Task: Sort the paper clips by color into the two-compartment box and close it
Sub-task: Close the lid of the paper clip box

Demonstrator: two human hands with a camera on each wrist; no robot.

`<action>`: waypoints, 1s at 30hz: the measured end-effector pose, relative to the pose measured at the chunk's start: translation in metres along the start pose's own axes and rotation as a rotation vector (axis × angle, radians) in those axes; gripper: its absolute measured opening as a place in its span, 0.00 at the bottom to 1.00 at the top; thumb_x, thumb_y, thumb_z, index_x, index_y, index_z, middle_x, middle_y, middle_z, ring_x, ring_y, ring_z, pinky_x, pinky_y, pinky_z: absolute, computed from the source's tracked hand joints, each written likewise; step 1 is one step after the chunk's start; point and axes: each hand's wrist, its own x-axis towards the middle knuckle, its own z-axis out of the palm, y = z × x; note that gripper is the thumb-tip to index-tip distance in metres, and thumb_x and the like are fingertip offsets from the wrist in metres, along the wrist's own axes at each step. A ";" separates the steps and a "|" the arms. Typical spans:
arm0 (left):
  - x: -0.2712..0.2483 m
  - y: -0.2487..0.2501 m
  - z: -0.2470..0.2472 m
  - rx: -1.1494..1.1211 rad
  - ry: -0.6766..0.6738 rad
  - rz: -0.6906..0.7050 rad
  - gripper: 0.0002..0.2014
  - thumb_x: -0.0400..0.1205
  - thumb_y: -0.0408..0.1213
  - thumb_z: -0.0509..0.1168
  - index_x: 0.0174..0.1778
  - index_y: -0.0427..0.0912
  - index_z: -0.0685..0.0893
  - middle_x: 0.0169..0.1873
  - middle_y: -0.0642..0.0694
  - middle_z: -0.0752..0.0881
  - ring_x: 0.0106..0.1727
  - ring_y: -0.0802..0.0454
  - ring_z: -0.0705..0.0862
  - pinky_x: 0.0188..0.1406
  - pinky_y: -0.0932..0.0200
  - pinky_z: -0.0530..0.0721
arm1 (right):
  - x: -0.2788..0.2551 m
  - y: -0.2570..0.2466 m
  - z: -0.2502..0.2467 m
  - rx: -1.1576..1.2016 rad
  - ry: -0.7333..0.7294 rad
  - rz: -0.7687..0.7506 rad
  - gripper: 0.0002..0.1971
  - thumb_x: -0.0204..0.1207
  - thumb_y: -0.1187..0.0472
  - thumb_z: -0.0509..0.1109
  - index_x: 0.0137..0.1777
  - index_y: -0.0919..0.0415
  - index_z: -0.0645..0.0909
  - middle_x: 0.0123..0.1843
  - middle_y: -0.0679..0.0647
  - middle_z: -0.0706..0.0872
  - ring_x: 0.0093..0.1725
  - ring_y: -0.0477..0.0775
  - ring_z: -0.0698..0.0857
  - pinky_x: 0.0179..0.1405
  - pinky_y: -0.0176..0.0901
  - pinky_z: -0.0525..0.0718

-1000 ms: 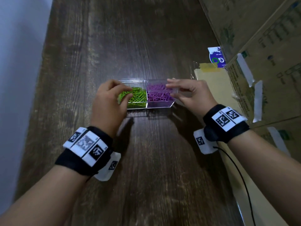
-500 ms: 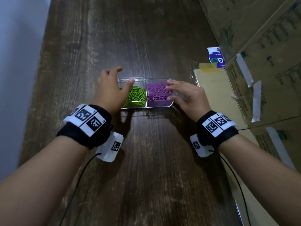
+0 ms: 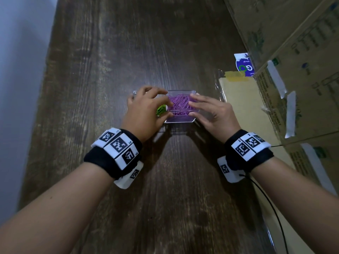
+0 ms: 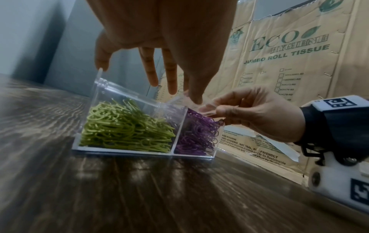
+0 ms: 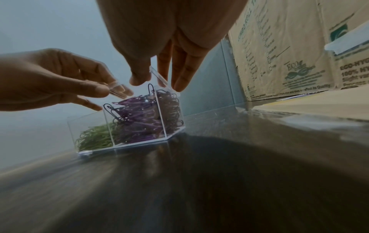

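Note:
A clear two-compartment box [image 3: 179,121] stands on the dark wooden table [image 3: 165,189]. Green paper clips [image 4: 123,130] fill its left half and purple paper clips [image 3: 178,104] its right half. The clear hinged lid [image 4: 123,91] is tilted partway down over the box. My left hand [image 3: 156,101] covers the green side, and in the right wrist view its thumb and fingers pinch the lid's front edge [image 5: 115,89]. My right hand [image 3: 201,105] pinches the lid's right end [image 5: 157,77] above the purple clips [image 5: 137,116].
Stacked cardboard cartons [image 3: 302,70] line the right side. A flat tan package [image 3: 244,107] lies between them and the box, with a blue and white label [image 3: 244,65] behind it. A pale wall [image 3: 18,70] runs along the table's left edge.
My left hand left the green compartment, reached behind the box and came forward with the lid. The lid now leans over the clips, and both hands have closed in over the box.

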 end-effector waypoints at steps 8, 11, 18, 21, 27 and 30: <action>-0.011 0.012 0.008 0.084 0.248 0.256 0.10 0.76 0.43 0.71 0.35 0.43 0.81 0.34 0.46 0.83 0.39 0.48 0.80 0.43 0.58 0.68 | 0.018 -0.007 -0.007 -0.002 0.044 0.017 0.13 0.74 0.60 0.75 0.57 0.65 0.86 0.57 0.60 0.89 0.49 0.48 0.88 0.52 0.38 0.87; -0.018 0.020 0.028 0.147 0.127 0.390 0.10 0.78 0.42 0.68 0.44 0.39 0.87 0.44 0.42 0.88 0.46 0.44 0.85 0.46 0.53 0.78 | 0.024 -0.008 -0.012 0.022 0.073 0.071 0.13 0.76 0.60 0.73 0.57 0.65 0.86 0.53 0.57 0.90 0.44 0.37 0.84 0.48 0.23 0.81; 0.008 0.039 0.040 0.279 -0.044 0.236 0.27 0.79 0.52 0.55 0.68 0.38 0.77 0.65 0.40 0.81 0.64 0.42 0.80 0.64 0.46 0.75 | 0.054 -0.004 -0.026 0.179 0.008 0.211 0.12 0.78 0.56 0.68 0.58 0.59 0.86 0.46 0.57 0.90 0.41 0.54 0.89 0.43 0.52 0.89; 0.013 0.037 0.041 0.287 -0.066 0.193 0.30 0.78 0.56 0.51 0.69 0.38 0.75 0.64 0.42 0.80 0.63 0.43 0.79 0.64 0.47 0.74 | 0.058 -0.004 -0.029 0.192 -0.021 0.239 0.10 0.78 0.59 0.68 0.57 0.59 0.86 0.46 0.58 0.90 0.41 0.56 0.89 0.43 0.55 0.89; 0.010 0.029 0.041 0.270 -0.104 0.251 0.29 0.78 0.52 0.59 0.70 0.36 0.75 0.64 0.40 0.80 0.67 0.41 0.77 0.65 0.45 0.73 | 0.058 -0.004 -0.029 0.194 -0.038 0.250 0.10 0.79 0.61 0.69 0.57 0.59 0.86 0.47 0.56 0.90 0.42 0.54 0.88 0.44 0.53 0.89; 0.013 0.025 0.040 0.227 -0.129 0.277 0.26 0.80 0.47 0.63 0.70 0.35 0.75 0.66 0.38 0.79 0.68 0.40 0.77 0.66 0.44 0.73 | 0.057 -0.003 -0.028 0.206 -0.032 0.240 0.10 0.78 0.60 0.69 0.56 0.59 0.86 0.46 0.56 0.90 0.41 0.55 0.89 0.43 0.55 0.89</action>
